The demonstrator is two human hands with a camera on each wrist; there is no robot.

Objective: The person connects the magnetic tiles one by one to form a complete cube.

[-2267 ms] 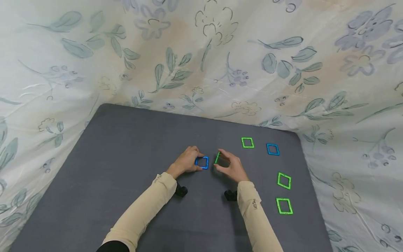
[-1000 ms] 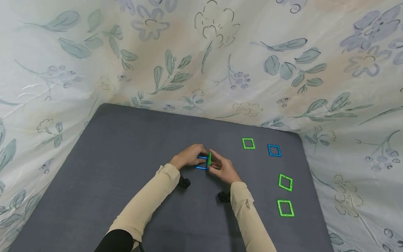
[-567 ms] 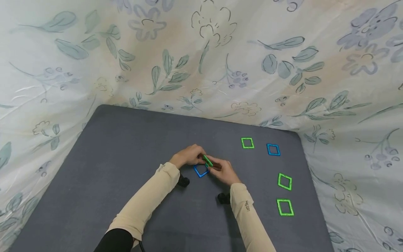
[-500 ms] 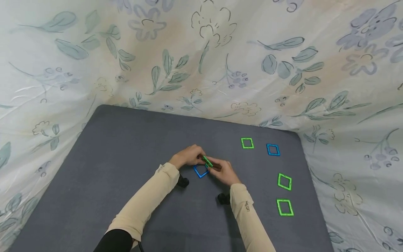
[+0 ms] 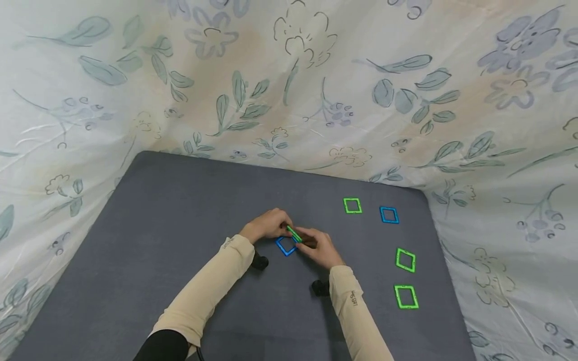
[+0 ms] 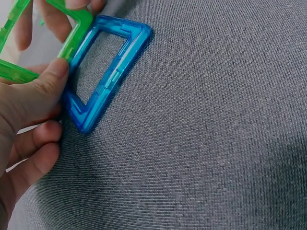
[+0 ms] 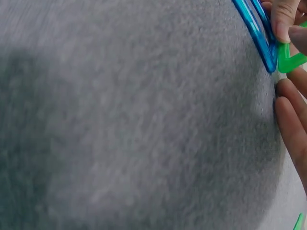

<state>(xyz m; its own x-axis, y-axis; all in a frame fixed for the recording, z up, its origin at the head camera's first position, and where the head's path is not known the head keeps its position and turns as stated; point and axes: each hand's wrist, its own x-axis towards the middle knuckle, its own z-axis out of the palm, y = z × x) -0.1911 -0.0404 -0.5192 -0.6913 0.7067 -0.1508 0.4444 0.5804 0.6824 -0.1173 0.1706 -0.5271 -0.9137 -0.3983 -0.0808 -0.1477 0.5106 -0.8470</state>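
A blue square magnetic tile (image 5: pixel 283 249), an open frame of clear plastic, lies on the grey cloth with one corner towards me. Along its far right edge stands a green square magnetic tile (image 5: pixel 294 233), seen nearly edge-on from the head. My left hand (image 5: pixel 270 224) pinches the green tile near its left end, the thumb close to the seam with the blue one. From the other side my right hand (image 5: pixel 322 249) holds its right end between thumb and fingers. In the left wrist view the green frame (image 6: pixel 79 36) meets the blue frame (image 6: pixel 115 76) at an angle.
On the right of the grey table (image 5: pixel 189 200) lie a far green tile (image 5: pixel 352 212), a blue tile (image 5: pixel 389 222), and two more green tiles, one tilted (image 5: pixel 405 271) and one nearer (image 5: pixel 407 307). A flowered curtain (image 5: pixel 253 80) hangs behind and at both sides.
My right hand has carried the green tile left, up against the blue one. My left hand has moved from the blue tile's left side to the green tile. The blue tile has turned cornerwise.
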